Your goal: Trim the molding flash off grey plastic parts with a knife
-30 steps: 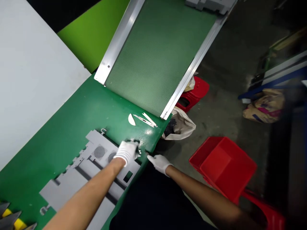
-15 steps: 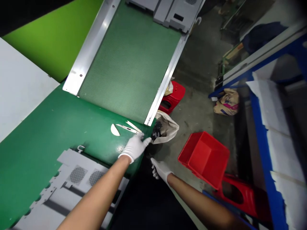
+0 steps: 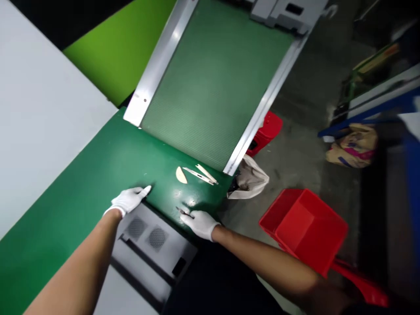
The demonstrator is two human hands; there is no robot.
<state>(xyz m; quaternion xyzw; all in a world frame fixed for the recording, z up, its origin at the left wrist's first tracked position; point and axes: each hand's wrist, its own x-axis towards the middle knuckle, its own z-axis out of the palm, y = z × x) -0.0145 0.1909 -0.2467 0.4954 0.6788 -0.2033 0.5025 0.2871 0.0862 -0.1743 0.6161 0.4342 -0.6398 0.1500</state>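
My left hand, in a white glove, rests on the far corner of a grey plastic panel with two round grilles; its index finger points right. The panel lies on the green table and overhangs its near edge. My right hand, also gloved, lies on the table's near right corner. Its fingertips touch a thin dark piece; whether they pinch it is unclear. Pale plastic scraps and thin slivers lie just beyond both hands.
A ribbed green conveyor belt with metal rails slopes up from the table, carrying another grey part at its top. On the floor to the right sit a pale bag, a red bin and a red stool.
My left hand has moved from the table's right edge back left onto the grey panel. My right hand has come up from below the edge onto the table corner. The view has shifted.
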